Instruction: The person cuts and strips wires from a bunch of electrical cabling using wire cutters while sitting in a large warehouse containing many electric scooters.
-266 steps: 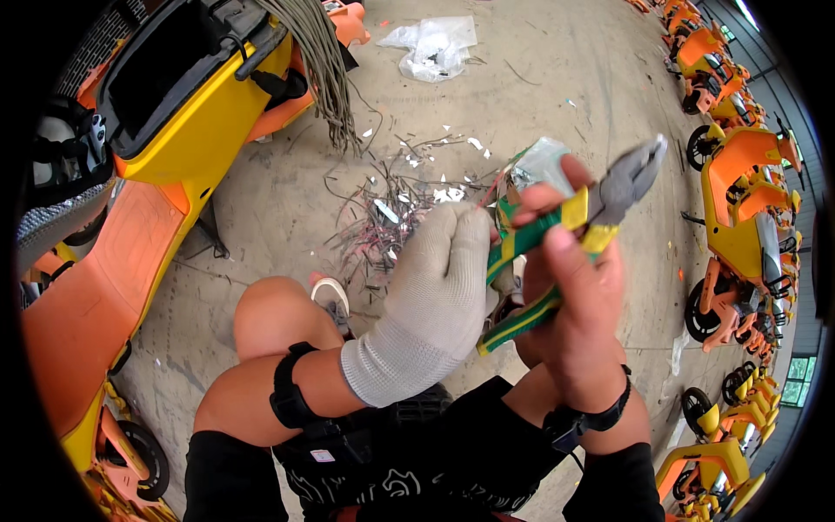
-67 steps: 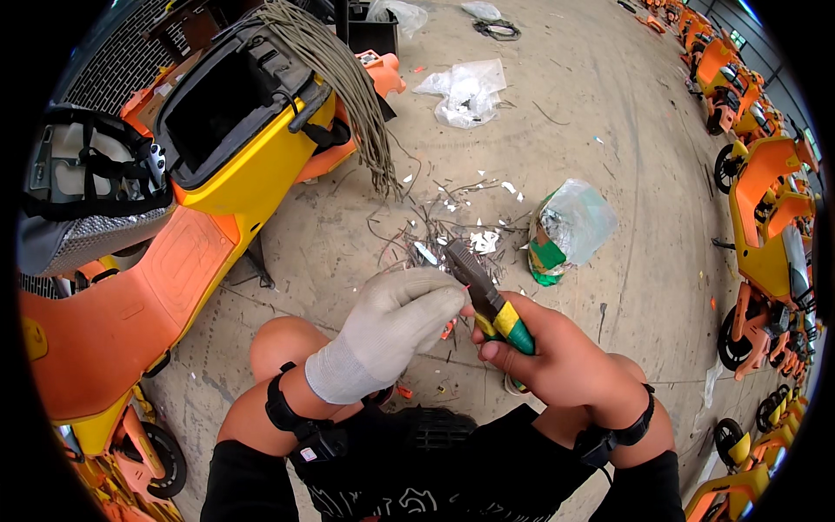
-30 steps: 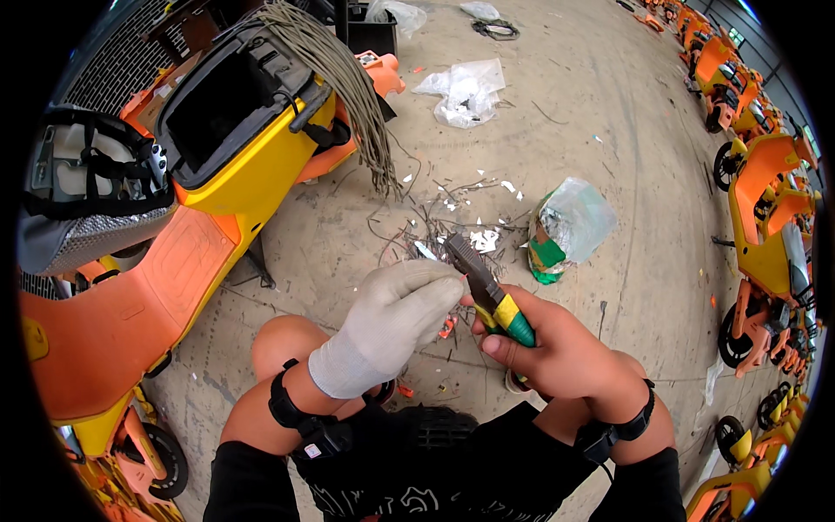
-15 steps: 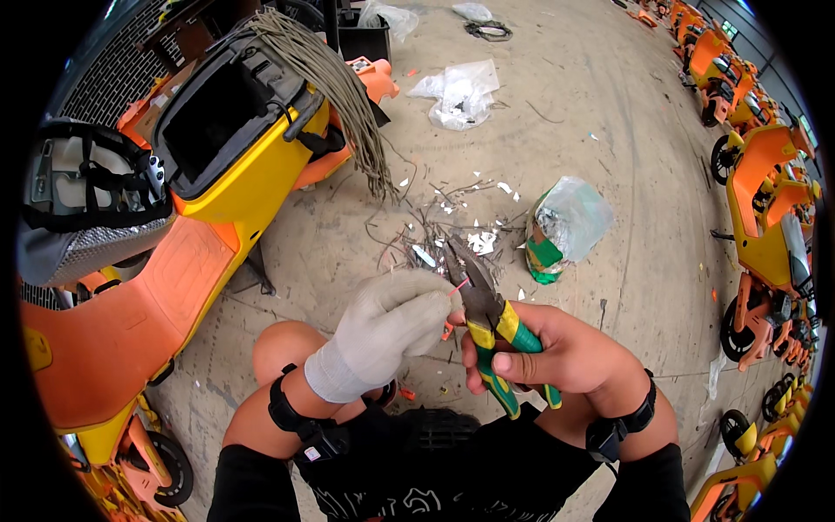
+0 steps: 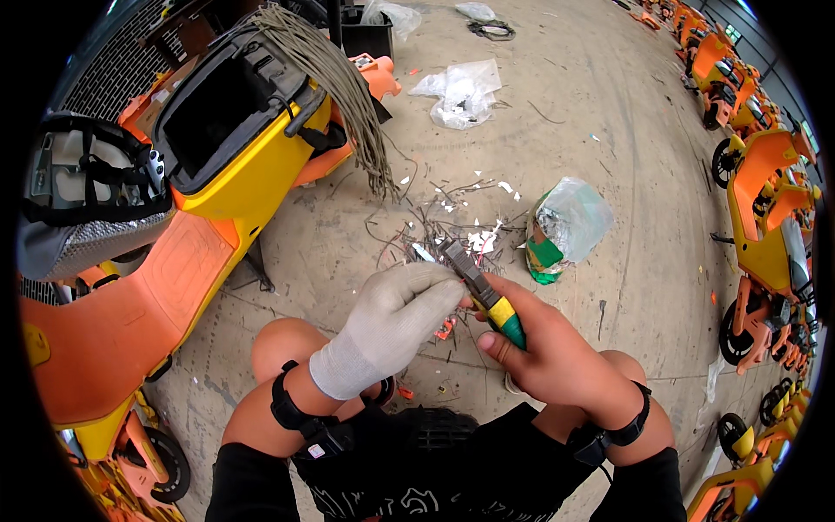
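Observation:
My right hand (image 5: 552, 352), bare, grips combination pliers (image 5: 474, 278) with dark jaws and green-and-yellow handles. The pliers are seen edge-on, jaws pointing away to the upper left, and most of the handles are hidden in the palm. My left hand (image 5: 383, 326) wears a pale grey glove. Its fingertips are pinched together right beside the pliers' jaws, where a thin red wire showed a moment ago; the wire is now hidden. Beyond both hands, a heap of wire scraps and white fragments (image 5: 481, 239) lies on the floor. A small orange-red piece (image 5: 445, 328) shows below the glove.
A transparent-and-green bag (image 5: 570, 222) stands right of the heap. To the left is an orange-and-yellow scooter (image 5: 252, 178) with a bundle of grey-brown cables (image 5: 344, 96) draped over its open box. White plastic (image 5: 459, 94) lies farther off. Scooters (image 5: 770, 226) line the right side.
The pliers have turned edge-on and their jaws have come together. My right hand has moved slightly up and left, covering the handles. My gloved left hand stays nearly in place.

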A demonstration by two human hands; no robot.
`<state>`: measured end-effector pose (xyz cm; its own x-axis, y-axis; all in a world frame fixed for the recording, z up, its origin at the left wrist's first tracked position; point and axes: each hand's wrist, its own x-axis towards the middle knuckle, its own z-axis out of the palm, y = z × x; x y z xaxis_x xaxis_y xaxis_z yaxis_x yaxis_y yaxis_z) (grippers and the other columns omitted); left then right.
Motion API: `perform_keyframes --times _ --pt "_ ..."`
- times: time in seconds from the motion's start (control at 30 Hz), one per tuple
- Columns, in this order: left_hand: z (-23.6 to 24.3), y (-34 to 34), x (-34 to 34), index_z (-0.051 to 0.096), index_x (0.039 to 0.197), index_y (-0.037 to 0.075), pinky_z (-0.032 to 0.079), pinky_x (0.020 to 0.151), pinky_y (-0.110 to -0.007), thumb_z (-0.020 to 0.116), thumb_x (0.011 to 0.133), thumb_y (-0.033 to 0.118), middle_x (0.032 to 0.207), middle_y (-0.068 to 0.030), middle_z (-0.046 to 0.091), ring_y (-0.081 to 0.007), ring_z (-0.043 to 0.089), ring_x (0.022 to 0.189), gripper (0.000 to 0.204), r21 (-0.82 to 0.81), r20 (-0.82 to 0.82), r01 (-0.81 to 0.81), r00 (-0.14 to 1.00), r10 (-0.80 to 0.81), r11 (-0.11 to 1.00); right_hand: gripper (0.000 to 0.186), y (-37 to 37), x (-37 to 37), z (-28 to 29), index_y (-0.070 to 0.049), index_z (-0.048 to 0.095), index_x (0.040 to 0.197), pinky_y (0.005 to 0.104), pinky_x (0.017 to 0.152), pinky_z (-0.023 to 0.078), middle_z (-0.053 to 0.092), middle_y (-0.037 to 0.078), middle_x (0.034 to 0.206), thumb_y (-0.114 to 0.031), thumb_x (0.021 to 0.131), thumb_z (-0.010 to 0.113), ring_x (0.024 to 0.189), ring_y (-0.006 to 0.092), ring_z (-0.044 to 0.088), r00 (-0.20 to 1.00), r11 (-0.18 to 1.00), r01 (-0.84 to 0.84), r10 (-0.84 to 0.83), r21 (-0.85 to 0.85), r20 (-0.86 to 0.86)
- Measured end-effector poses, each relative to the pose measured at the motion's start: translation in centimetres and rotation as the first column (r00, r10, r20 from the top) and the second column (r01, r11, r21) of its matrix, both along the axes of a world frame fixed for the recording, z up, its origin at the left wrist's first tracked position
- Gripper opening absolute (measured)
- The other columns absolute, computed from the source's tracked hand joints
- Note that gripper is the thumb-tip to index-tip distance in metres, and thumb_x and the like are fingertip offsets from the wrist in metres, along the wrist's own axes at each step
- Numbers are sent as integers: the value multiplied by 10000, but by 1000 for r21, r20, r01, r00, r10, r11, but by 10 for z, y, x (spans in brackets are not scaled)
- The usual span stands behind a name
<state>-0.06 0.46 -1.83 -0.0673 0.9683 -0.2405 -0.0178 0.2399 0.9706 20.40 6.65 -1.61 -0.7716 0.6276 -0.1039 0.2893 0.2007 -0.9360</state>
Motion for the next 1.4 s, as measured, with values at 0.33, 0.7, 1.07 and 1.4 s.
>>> perform_keyframes --times 0.33,0.7,1.07,1.4 --pt "7 -1 -2 689 943 -10 344 523 -211 562 970 165 661 36 515 -25 436 588 217 -27 202 33 979 -27 999 488 4 4 16 -36 455 1411 335 881 500 657 119 1085 -129 967 636 985 226 638 998 958 -27 41 -286 43" --pt "5 -8 -5 638 936 -33 277 476 -220 543 967 122 626 25 470 -38 383 521 184 -18 421 51 906 -38 999 385 16 9 13 -45 486 1349 294 860 499 595 44 1081 -111 988 604 969 125 584 967 747 -249 161 -617 -195" --pt "5 1 -1 666 971 -18 374 535 -218 541 991 166 655 42 517 -27 456 589 223 89 113 -29 993 19 996 500 14 0 25 -59 420 1426 316 861 491 585 85 1261 -75 963 609 1107 186 593 993 869 -78 26 -489 -113" --pt "2 6 -8 639 978 -9 283 496 -212 512 1014 160 610 79 404 -16 344 539 215 132 292 -177 947 133 975 349 37 8 9 -66 464 1282 355 801 562 574 45 1009 -212 998 603 895 156 592 859 735 357 -501 -576 -107"
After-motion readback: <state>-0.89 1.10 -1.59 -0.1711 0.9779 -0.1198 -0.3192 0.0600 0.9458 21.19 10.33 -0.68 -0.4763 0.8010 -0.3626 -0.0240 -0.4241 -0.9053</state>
